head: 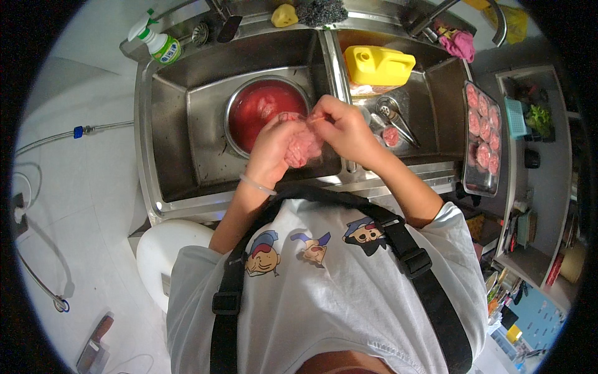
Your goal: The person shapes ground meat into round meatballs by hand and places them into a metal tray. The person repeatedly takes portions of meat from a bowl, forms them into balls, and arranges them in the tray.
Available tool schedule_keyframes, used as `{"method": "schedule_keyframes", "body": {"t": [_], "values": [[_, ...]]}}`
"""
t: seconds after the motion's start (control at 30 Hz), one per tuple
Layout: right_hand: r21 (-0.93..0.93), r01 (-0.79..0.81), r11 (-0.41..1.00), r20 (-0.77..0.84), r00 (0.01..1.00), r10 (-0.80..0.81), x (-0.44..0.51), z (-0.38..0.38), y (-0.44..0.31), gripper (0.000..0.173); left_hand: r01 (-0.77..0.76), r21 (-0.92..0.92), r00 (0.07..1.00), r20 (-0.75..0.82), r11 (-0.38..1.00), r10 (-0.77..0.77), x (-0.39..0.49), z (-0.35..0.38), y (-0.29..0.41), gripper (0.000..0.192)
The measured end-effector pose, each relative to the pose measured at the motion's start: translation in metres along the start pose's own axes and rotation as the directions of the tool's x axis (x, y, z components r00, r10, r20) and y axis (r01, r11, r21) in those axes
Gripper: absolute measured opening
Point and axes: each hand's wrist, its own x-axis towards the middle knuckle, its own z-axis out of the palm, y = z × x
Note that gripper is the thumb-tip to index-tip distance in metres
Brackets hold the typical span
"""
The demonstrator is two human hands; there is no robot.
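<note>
My left hand (268, 152), with a pale bangle at the wrist, is closed around a wet, folded lump of pink raw meat or offal (303, 148). Thumb and fingers of my right hand (345, 131) pinch a thin edge of the same lump at its upper right side. Both hands are over the front right of the left sink basin (205, 154). Beneath and beyond them stands a round metal bowl (247, 121) of red liquid, with a pinkish piece showing in it. The fingers partly cover the lump and the bowl's right rim.
In the right basin are a yellow plastic jug (380, 68), a metal strainer-like tool (397, 117) and a small round meat piece (390, 136). A clear tray of meat pieces (483, 126) sits at right. A spray bottle (159, 44), faucet (432, 18) and cleaver (96, 343) are around.
</note>
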Motion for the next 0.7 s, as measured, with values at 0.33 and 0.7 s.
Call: {"method": "schedule_keyframes", "body": {"t": [0.33,0.7], "values": [[0.310,-0.211,0.927,-0.013,0.974,0.226,0.002,-0.004,0.013,0.020,-0.185,-0.089,0.981,0.045,0.979,0.190,-0.006,0.006,0.005,0.017],[0.171,-0.220,0.960,-0.066,0.970,0.234,0.003,-0.004,0.015,0.019,-0.273,-0.139,0.951,0.110,0.952,0.289,-0.003,-0.003,0.008,0.027]]}}
